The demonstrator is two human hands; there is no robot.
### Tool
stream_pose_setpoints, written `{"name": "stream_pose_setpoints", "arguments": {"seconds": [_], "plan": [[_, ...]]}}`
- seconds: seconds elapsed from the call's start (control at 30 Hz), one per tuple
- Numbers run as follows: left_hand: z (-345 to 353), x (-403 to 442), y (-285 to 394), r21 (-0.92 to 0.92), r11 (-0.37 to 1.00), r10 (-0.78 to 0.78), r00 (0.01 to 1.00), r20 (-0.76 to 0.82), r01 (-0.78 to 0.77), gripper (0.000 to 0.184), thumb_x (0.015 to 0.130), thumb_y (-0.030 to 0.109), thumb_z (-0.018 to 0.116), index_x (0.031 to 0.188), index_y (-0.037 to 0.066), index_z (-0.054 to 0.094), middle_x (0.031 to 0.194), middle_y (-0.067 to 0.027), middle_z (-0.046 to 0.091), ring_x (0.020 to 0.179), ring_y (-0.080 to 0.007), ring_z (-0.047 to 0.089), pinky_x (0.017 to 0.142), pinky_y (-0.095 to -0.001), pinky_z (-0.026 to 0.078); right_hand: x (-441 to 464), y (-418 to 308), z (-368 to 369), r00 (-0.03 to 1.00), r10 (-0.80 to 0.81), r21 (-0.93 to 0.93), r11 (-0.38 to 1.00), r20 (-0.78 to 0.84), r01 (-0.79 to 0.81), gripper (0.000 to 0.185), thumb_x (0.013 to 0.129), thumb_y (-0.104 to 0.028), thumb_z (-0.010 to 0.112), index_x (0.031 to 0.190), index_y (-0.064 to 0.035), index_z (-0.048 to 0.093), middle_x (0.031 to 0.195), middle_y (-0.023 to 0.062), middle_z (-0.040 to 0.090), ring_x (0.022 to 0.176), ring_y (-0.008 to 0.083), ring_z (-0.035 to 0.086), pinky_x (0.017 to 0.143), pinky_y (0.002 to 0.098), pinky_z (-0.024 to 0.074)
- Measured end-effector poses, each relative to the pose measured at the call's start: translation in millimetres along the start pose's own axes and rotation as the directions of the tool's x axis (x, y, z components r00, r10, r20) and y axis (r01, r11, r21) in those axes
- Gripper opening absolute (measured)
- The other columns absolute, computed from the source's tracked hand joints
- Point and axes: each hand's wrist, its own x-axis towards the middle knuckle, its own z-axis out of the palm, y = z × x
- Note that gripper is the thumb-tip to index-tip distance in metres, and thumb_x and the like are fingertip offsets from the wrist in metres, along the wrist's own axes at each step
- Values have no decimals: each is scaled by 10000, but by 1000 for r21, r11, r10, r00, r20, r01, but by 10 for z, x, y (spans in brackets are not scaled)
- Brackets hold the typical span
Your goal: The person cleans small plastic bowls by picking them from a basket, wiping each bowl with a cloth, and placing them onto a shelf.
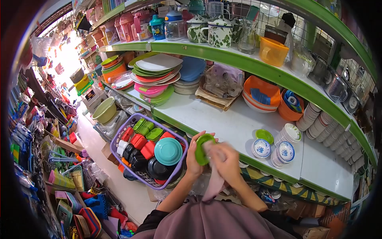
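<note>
My left hand (193,161) grips a small green dish (201,150) by its edge, tilted up in front of the shelf. A pale pinkish cloth (215,184) hangs from my right hand (228,164), whose closed fingers press it against the dish; motion blurs the fingertips. To the right on the white shelf lies another green dish (264,136). Near it stand small blue-flowered bowls (262,148) and short stacks of similar bowls (285,153). A purple basket (184,161) of colourful plastic dishes, with a turquoise bowl (168,151) on top, sits left of my hands.
The green-edged upper shelf (223,55) carries enamel mugs (220,34) and an orange jug (273,51). Below it are stacked plates (159,65), orange bowls (260,93) and rows of white bowls (318,123). A narrow aisle (115,183) runs along the left, beside crowded goods.
</note>
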Motion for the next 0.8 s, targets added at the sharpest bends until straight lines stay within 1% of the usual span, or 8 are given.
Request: {"name": "stream_pose_setpoints", "arguments": {"seconds": [0.1,0.13,0.27,0.37,0.4,0.5,0.67,0.8], "plan": [[121,-54,-69,144,990,16,998,-66,-6,495,1006,351,323,1349,-4,366,1313,-228,496,1155,-328,546,995,-425,440,111,-81,74,960,-115,-132,988,-255,83,236,814,-27,647,1047,8,637,918,152,652,791,312,642,744,350,506],[130,-42,-85,178,984,-12,998,-56,22,504,991,393,331,1342,34,381,1293,-233,498,1131,-331,550,1009,-450,427,28,-70,154,966,-155,-281,955,-208,92,234,836,-99,639,1063,-42,655,905,116,658,809,281,662,689,333,513],[28,-16,57,17,995,-102,994,-33,102,487,1012,371,305,1369,44,357,1315,-227,491,1160,-328,540,1031,-448,415,-130,-145,106,980,-123,-151,977,156,147,202,832,-93,637,1027,-51,669,912,114,657,779,289,657,663,328,516],[29,-10,73,-6,997,-76,997,-9,76,494,1012,377,310,1371,41,354,1315,-227,491,1167,-328,536,1036,-441,407,17,-73,-89,985,-136,-112,983,108,148,199,820,-56,633,1015,-37,670,913,125,655,798,307,656,667,331,518],[50,-24,49,30,995,-90,996,-7,90,495,1009,377,313,1370,42,357,1310,-227,496,1167,-326,537,1031,-436,411,62,-159,-54,988,-115,-122,987,-100,102,204,802,-26,629,1003,-25,662,941,135,653,800,323,654,674,346,519],[141,-60,-44,135,983,-127,992,-2,126,498,1002,377,324,1370,45,367,1297,-229,512,1167,-319,540,1014,-422,424,38,-99,111,963,-202,-207,964,-178,164,234,775,-27,639,1009,-6,649,914,155,643,804,337,650,704,358,519],[-5,-71,94,50,987,-153,987,-40,155,491,1007,372,313,1364,43,383,1309,-222,504,1170,-305,538,1017,-410,421,-56,-165,-77,913,-119,-75,984,390,160,260,757,-41,633,1014,-59,668,932,122,641,828,310,646,725,339,516],[-20,-106,52,78,986,-145,989,-20,146,506,1009,377,317,1371,29,376,1322,-218,499,1189,-285,527,1037,-392,403,125,-103,-84,983,-185,-114,976,3,184,233,776,-30,620,1003,-56,665,924,121,624,817,293,644,697,354,519]]}}
